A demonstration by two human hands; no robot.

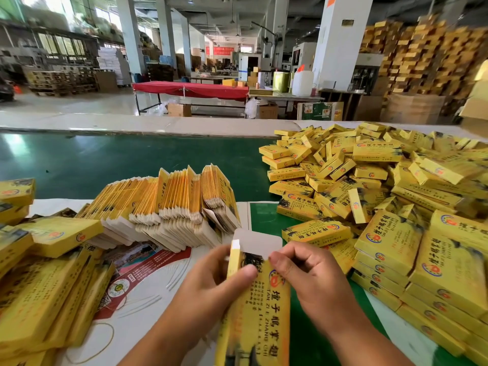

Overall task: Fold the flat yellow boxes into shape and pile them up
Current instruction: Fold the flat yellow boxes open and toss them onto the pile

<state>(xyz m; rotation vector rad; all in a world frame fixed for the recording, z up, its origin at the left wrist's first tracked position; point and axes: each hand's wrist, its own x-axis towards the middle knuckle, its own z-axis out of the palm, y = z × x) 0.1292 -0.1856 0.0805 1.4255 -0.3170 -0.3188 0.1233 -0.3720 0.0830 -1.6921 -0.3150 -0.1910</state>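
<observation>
- The left hand (211, 281) and the right hand (303, 270) both grasp one yellow box (253, 313), held upright just above the near edge of the surface (148, 294).
- The left thumb presses the box's front face near its top; the left fingers are hidden behind it.
- The right fingers curl and pinch the top right corner, just under the white flap (257, 241) that stands up from the box's far end.
- The box's lower end runs out of view at the bottom edge.
- Just beyond the hands a row of flat boxes (169, 204) stands on edge, leaning, close to the flap.
- To the right of the right hand lies a loose heap of folded boxes (369, 175), with neater stacks (412, 265) at its near side, almost touching the wrist.
- To the left of the left hand another pile of boxes (47, 273) is cut off by the left edge.
- Open room lies beyond the flat row: a bare green belt (111, 159) reaching to the far rim.
- A printed sheet (137, 270) lies under the left forearm, partly covered.
- The small print on the boxes is too blurred to read.
</observation>
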